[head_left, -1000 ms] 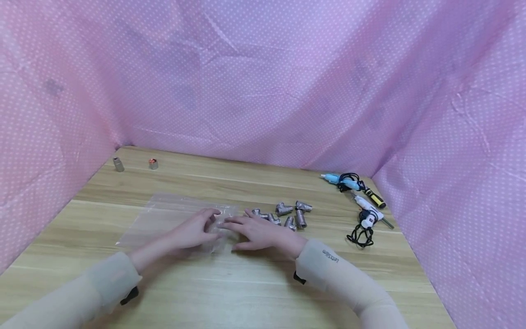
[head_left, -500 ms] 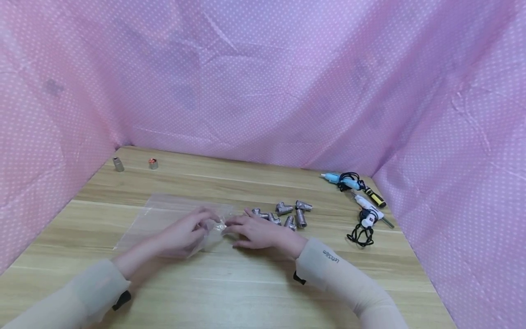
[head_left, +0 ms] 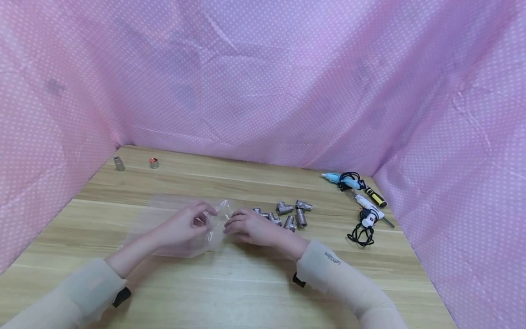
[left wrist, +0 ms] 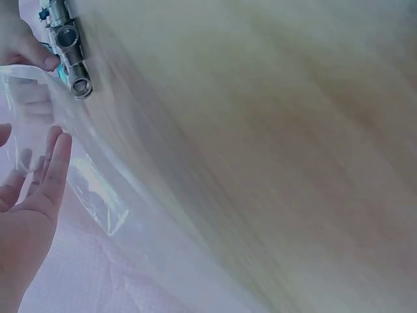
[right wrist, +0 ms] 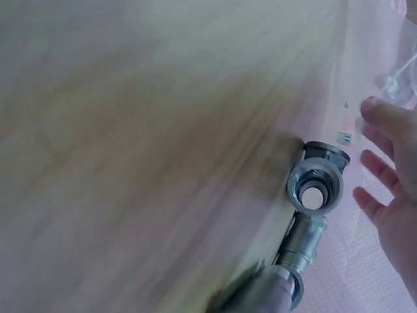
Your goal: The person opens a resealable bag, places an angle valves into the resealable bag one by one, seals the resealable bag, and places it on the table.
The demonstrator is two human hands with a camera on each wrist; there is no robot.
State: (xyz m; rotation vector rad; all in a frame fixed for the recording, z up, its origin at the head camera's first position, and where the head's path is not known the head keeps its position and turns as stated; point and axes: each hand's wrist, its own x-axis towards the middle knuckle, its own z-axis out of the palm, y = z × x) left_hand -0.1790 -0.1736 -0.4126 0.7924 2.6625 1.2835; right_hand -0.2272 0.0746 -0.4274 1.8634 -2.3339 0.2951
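A clear plastic bag [head_left: 144, 219] lies on the table in the head view, its right end raised and crumpled between the hands. My left hand [head_left: 181, 228] is at that end, thumb and fingers apart. In the left wrist view the left hand's fingers [left wrist: 55, 166] are extended against the clear film [left wrist: 98, 189]. My right hand [head_left: 256, 228] pinches the bag's right edge, its thumb on the near side and its other fingers showing through the film in the left wrist view. Several metal pipe fittings [head_left: 283, 208] lie just beyond the right hand; one tee fitting [right wrist: 314, 186] shows in the right wrist view.
At the back left stand a metal fitting [head_left: 119, 163] and a short ring-like piece [head_left: 154, 163] with orange inside. Along the right edge lie a blue corded tool [head_left: 349, 183], a yellow-and-black handle [head_left: 376, 197] and a white glue gun [head_left: 367, 208] with black cord. Pink dotted cloth [head_left: 263, 91] surrounds the table.
My left hand has drawn back to the left and lifted slightly, and the bag's right end has risen with it. The right hand's fingers have drawn together at the bag's edge.
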